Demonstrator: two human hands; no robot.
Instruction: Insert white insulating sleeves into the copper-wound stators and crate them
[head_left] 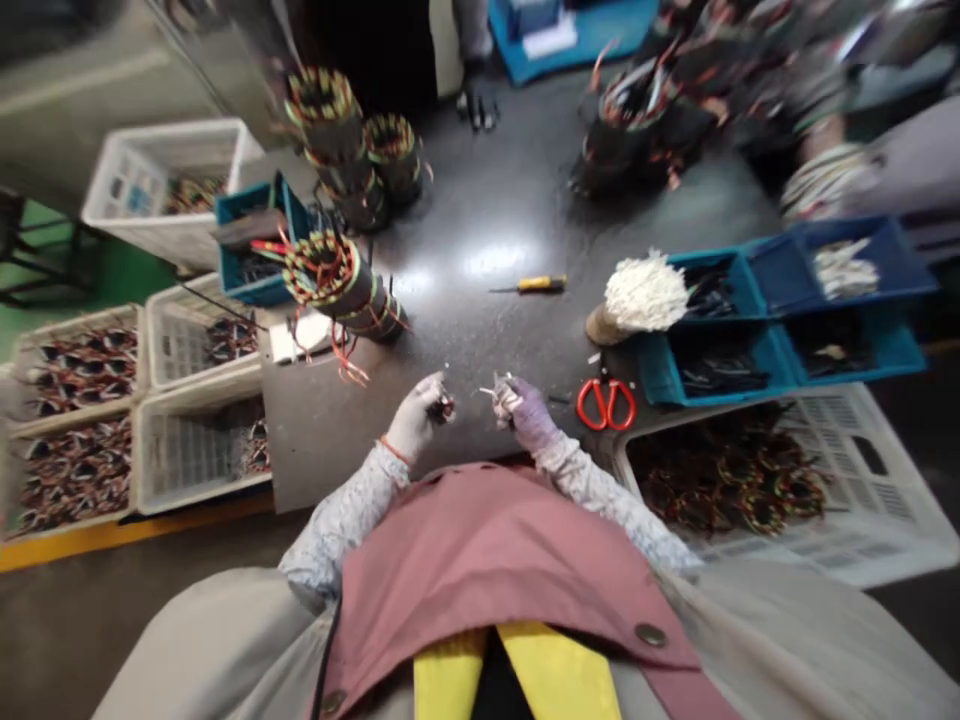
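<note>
My left hand (417, 418), in a pale glove, is closed round a small dark part (444, 408) with reddish bits; its kind is too small to tell. My right hand (527, 412), in a glove that looks purple, pinches thin white strips (498, 391) that stick out toward the left. The two hands are apart, low over the dark tabletop (480, 340). Ahead of them lies a screwdriver (538, 285) with a yellow handle. Red-handled scissors (606, 402) rest to the right of my right hand.
A stack of dark ring-shaped parts with wires (375, 310) stands at left. At right are a bundle of white strips (645, 293), blue bins (705, 393) and a white crate (855, 540). More crates (195, 490) line the left; another person's sleeve (907, 180) shows far right.
</note>
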